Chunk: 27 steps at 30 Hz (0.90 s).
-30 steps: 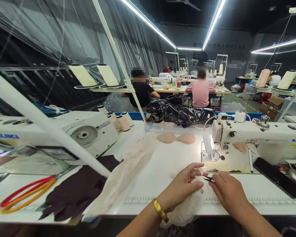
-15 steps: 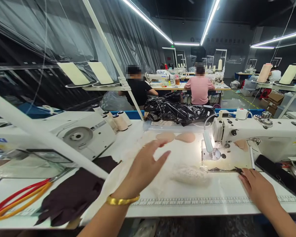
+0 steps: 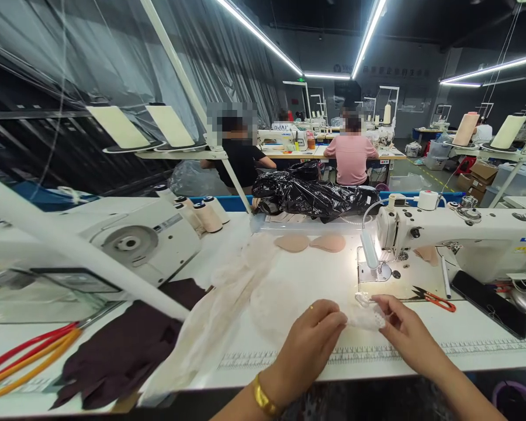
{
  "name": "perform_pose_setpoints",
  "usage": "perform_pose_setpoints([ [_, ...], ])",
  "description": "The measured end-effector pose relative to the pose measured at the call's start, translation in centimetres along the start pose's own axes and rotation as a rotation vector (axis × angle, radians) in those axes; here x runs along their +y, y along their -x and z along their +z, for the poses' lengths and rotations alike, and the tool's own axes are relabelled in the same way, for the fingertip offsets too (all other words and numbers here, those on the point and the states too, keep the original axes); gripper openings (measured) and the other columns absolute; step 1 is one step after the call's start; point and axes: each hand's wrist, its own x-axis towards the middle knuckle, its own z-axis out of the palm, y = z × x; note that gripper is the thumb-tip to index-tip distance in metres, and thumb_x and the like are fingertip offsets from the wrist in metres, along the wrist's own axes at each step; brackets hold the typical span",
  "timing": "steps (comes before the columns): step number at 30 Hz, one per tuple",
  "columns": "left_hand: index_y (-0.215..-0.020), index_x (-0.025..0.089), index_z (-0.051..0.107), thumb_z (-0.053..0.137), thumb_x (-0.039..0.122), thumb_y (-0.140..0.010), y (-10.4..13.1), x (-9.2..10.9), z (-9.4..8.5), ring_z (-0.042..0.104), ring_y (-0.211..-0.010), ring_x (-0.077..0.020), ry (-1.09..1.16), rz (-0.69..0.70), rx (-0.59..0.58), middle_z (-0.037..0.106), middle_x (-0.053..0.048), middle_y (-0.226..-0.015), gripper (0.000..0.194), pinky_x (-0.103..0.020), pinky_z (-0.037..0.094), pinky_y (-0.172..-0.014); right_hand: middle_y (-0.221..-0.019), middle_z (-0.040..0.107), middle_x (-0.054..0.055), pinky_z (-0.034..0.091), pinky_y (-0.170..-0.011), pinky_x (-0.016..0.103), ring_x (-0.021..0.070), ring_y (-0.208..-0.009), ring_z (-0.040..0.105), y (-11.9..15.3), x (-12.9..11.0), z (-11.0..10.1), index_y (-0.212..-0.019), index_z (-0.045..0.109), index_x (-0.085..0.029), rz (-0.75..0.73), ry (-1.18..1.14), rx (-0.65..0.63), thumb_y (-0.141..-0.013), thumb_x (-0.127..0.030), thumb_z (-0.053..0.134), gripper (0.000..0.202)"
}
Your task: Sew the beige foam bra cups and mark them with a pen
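Observation:
Between my hands a piece of sheer white lace fabric (image 3: 363, 316) is stretched just in front of the sewing machine's needle plate. My left hand (image 3: 309, 336), with a gold bangle at the wrist, is closed on the lace's left end. My right hand (image 3: 403, 330) pinches its right end between thumb and fingers. Orange-handled thread snips (image 3: 436, 298) lie on the table beyond my right hand. Two beige teardrop-shaped pads (image 3: 328, 243) rest farther back. More sheer cream fabric (image 3: 228, 298) spreads to the left of my left hand.
A lit sewing machine (image 3: 464, 234) stands at the right, with a black phone (image 3: 488, 304) beside it. Dark cloth (image 3: 127, 351) and red-and-orange-handled scissors (image 3: 30, 356) are at the left. A black plastic bag (image 3: 315, 196) lies behind the table. Two people sit working farther off.
My right hand has let go of the thread snips and moved left onto the lace. My left hand has come down and right from over the fabric and closed on the lace.

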Motion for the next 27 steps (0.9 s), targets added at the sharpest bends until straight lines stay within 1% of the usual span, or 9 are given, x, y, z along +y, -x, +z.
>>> perform_pose_setpoints([
  [3, -0.096, 0.024, 0.066, 0.062, 0.034, -0.095, 2.4, 0.5, -0.5, 0.064, -0.083, -0.021, 0.172, -0.158, -0.154, 0.069, -0.005, -0.092, 0.011, -0.031, 0.05, -0.075, -0.097, 0.067, 0.002, 0.053, -0.078, 0.034, 0.0195, -0.083, 0.062, 0.3, -0.4, 1.1, -0.124, 0.066, -0.026, -0.039, 0.007, -0.056, -0.1, -0.031, 0.056, 0.027],
  [6, -0.105, 0.024, 0.061, 0.056, 0.054, -0.097, 3.8, 1.0, -1.2, 0.062, -0.069, -0.0197, 0.367, -0.489, -0.115, 0.064, -0.001, -0.08, 0.031, -0.031, 0.049, -0.066, -0.11, 0.068, 0.004, 0.052, -0.091, 0.038, 0.0222, -0.1, 0.061, 1.2, -1.3, 1.6, -0.127, 0.064, -0.029, -0.192, 0.095, -0.117, -0.1, -0.026, 0.058, 0.028],
  [8, -0.121, 0.023, 0.056, 0.048, 0.062, -0.098, 3.8, 1.3, -1.4, 0.061, -0.066, -0.0202, 0.418, -0.617, -0.099, 0.064, 0.0, -0.08, 0.045, -0.032, 0.048, -0.066, -0.116, 0.069, 0.005, 0.05, -0.097, 0.041, 0.0233, -0.109, 0.059, 1.8, -2.2, 2.0, -0.131, 0.062, -0.03, -0.349, 0.178, -0.197, -0.101, -0.02, 0.054, 0.032],
  [11, -0.14, 0.022, 0.049, 0.053, 0.058, -0.095, 3.0, 1.6, -0.9, 0.063, -0.072, -0.0238, 0.235, -0.598, -0.123, 0.065, -0.001, -0.082, 0.058, -0.035, 0.046, -0.071, -0.122, 0.072, 0.004, 0.049, -0.1, 0.043, 0.0237, -0.114, 0.059, 2.7, -3.4, 2.7, -0.133, 0.061, -0.03, -0.558, 0.306, -0.347, -0.102, -0.011, 0.048, 0.038],
  [13, -0.134, 0.02, 0.055, 0.058, 0.047, -0.092, 2.3, 1.6, -0.3, 0.062, -0.077, -0.0255, 0.079, -0.537, -0.155, 0.066, -0.003, -0.084, 0.05, -0.036, 0.043, -0.074, -0.122, 0.073, 0.003, 0.048, -0.102, 0.043, 0.0233, -0.118, 0.059, 3.2, -3.6, 2.9, -0.132, 0.061, -0.03, -0.624, 0.316, -0.405, -0.101, -0.009, 0.048, 0.04],
  [15, -0.112, 0.019, 0.063, 0.054, 0.035, -0.092, 1.8, 1.6, 0.2, 0.061, -0.078, -0.025, 0.0, -0.489, -0.192, 0.065, -0.004, -0.084, 0.027, -0.036, 0.041, -0.074, -0.118, 0.074, 0.002, 0.05, -0.101, 0.041, 0.0213, -0.114, 0.062, 3.6, -3.3, 2.7, -0.131, 0.061, -0.032, -0.6, 0.23, -0.387, -0.101, -0.011, 0.049, 0.038],
  [18, -0.085, 0.021, 0.058, 0.046, 0.026, -0.092, 1.4, 1.4, 0.5, 0.058, -0.076, -0.0229, -0.006, -0.453, -0.194, 0.063, -0.004, -0.082, 0.014, -0.034, 0.038, -0.071, -0.113, 0.072, 0.004, 0.054, -0.094, 0.039, 0.0215, -0.107, 0.064, 3.7, -2.1, 2.4, -0.127, 0.063, -0.031, -0.398, 0.142, -0.152, -0.103, -0.021, 0.052, 0.028],
  [21, -0.082, 0.022, 0.054, 0.045, 0.029, -0.093, 1.4, 1.1, 0.5, 0.056, -0.074, -0.0218, 0.092, -0.434, -0.138, 0.061, -0.002, -0.078, 0.016, -0.033, 0.038, -0.069, -0.113, 0.069, 0.009, 0.055, -0.091, 0.043, 0.0256, -0.103, 0.064, 3.0, -1.0, 2.7, -0.128, 0.062, -0.026, -0.188, 0.208, 0.079, -0.098, -0.028, 0.061, 0.031],
  [27, -0.09, 0.022, 0.059, 0.053, 0.052, -0.093, 0.9, 1.4, 0.1, 0.059, -0.079, -0.0226, 0.404, -0.487, -0.102, 0.064, -0.001, -0.081, 0.031, -0.032, 0.044, -0.073, -0.085, 0.066, 0.001, 0.05, -0.078, 0.038, 0.0212, -0.079, 0.061, 1.4, -1.5, 4.9, -0.122, 0.065, -0.024, -0.046, 0.122, 0.098, -0.087, -0.019, 0.063, 0.035],
])
